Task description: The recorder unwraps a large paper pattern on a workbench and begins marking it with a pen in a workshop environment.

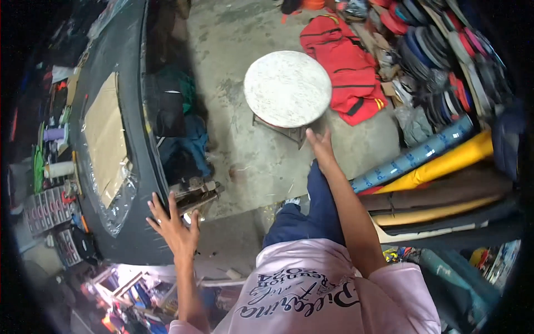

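My left hand (173, 228) is spread with its fingers apart beside the near corner of a long dark worktable (146, 245); whether it touches the edge I cannot tell. My right hand (321, 146) reaches forward, thumb and fingers apart, close to the near rim of a round stool (287, 89) with a worn white top and dark legs. No object shows in either hand. A brown cardboard sheet (105, 133) lies on the worktable, partly over clear plastic (123, 209).
Past the stool a red bag-like fabric piece (347, 72) lies on the concrete floor. Rolled material, blue (414, 156) and yellow (439, 161), is stacked at the right below rolls of webbing (428, 47). Thread spools (58, 170) and small drawers (50, 211) line the left.
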A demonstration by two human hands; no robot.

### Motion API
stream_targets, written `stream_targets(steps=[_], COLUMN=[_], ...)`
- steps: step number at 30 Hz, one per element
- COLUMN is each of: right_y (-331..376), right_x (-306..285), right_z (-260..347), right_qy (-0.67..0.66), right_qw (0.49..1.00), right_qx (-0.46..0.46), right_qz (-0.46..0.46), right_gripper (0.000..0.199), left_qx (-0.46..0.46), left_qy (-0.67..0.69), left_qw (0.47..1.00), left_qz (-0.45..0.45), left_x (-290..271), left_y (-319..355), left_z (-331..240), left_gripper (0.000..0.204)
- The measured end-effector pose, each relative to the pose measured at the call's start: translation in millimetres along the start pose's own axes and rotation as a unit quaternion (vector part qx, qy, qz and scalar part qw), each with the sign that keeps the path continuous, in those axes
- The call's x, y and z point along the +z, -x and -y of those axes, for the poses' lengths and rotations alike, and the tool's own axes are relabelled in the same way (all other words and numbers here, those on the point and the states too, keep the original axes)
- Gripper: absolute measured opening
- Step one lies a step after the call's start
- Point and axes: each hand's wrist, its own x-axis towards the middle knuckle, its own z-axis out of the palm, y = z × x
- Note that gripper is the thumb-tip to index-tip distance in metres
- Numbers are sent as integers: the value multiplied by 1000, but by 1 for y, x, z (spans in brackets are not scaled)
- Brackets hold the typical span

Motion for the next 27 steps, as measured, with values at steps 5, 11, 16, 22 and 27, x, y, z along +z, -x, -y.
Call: stream_targets(steps=[5, 11, 16, 22, 27], right_y=[-82, -94, -124, -159, -130], right_x=[6, -7, -78, -141, -93], right_z=[9, 28, 59, 78, 101], right_qy=[-198, -190, -121, 57, 339], right_qw=[955, 943, 945, 924, 882], right_qx=[211, 263, 301, 355, 316], right_qz=[71, 76, 50, 133, 87], right_gripper=[69, 49, 46, 42, 43], left_qx=[7, -33, -63, -74, -91], left_qy=[-1, 8, 34, 36, 48], left_qw=[999, 998, 993, 990, 984], left_qz=[33, 57, 95, 118, 146], left_x=[3, -6, -6, -5, -12], left_y=[-17, -12, -24, -28, -20], left_z=[-4, 11, 10, 20, 32], left_gripper=[70, 64, 59, 59, 60])
